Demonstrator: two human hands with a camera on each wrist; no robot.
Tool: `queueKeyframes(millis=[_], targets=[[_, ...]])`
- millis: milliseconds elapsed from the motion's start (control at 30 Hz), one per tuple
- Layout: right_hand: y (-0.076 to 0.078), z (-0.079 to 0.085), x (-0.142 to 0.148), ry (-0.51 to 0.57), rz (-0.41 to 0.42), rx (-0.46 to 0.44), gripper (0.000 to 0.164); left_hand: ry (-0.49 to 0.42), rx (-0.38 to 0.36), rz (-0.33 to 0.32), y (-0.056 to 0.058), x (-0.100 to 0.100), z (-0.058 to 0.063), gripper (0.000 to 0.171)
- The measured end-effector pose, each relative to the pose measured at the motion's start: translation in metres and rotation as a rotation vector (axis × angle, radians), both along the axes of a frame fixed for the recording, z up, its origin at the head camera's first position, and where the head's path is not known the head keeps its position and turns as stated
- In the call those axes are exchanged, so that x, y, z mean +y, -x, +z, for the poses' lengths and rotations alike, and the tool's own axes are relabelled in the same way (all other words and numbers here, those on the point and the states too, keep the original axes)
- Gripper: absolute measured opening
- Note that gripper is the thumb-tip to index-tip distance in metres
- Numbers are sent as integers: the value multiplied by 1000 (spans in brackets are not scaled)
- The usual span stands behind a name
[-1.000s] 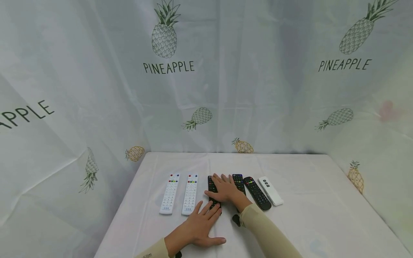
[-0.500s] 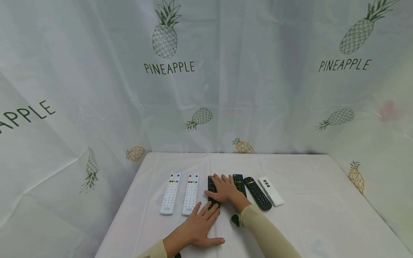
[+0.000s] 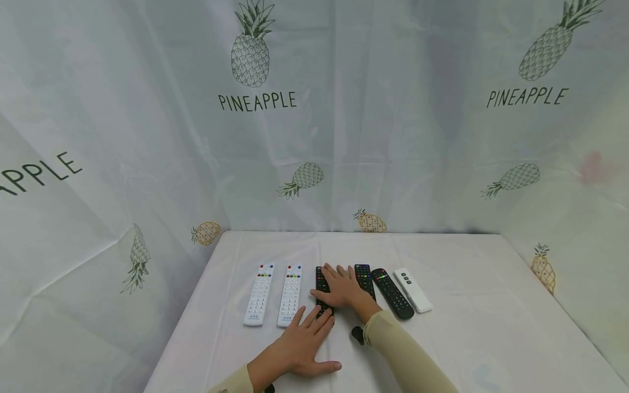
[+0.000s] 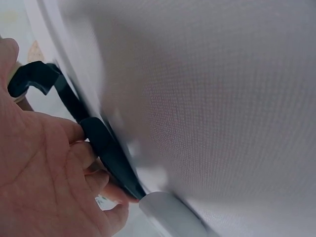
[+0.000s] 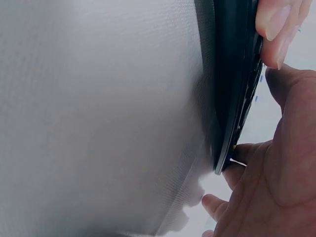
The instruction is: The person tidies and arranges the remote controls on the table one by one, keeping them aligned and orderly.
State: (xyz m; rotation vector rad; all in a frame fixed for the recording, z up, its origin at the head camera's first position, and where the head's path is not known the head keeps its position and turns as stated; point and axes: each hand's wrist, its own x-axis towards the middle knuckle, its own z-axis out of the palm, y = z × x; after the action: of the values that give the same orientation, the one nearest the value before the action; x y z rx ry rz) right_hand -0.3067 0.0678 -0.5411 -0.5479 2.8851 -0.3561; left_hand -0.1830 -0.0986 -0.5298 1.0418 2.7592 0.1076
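Observation:
A black remote control (image 3: 321, 308) lies upright in the row, partly covered by both hands. My right hand (image 3: 345, 287) rests on its upper part with spread, mostly straight fingers. My left hand (image 3: 303, 347) touches the lower end with its fingertips, thumb held out to the right. In the left wrist view, the black remote control (image 4: 112, 160) lies flat on the cloth beneath the fingers. The right wrist view has its dark side (image 5: 231, 74), with left-hand fingertips (image 5: 276, 22) at the top edge.
To the left lie two white remote controls, one farther out (image 3: 259, 295) and one nearer (image 3: 290, 296). Right of the hands are a black remote control (image 3: 364, 279), a tilted black one (image 3: 392, 295) and a small white one (image 3: 413, 290). White cloth (image 3: 472, 316) covers the table.
The lower end of the middle black remote control has shifted slightly left, with my left fingertips on it. My right hand has stayed in nearly the same place.

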Motion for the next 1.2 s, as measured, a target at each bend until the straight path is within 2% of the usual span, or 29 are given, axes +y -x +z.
queueKeyframes(millis=[200, 667, 1200], targets=[[1, -1, -1, 7, 6, 0, 89, -13, -8, -13, 0, -1, 1, 95], [2, -1, -3, 9, 8, -3, 88, 0, -20, 16, 1, -2, -3, 96], [3, 0, -6, 6, 10, -9, 89, -2, -12, 18, 0, -7, 2, 94]])
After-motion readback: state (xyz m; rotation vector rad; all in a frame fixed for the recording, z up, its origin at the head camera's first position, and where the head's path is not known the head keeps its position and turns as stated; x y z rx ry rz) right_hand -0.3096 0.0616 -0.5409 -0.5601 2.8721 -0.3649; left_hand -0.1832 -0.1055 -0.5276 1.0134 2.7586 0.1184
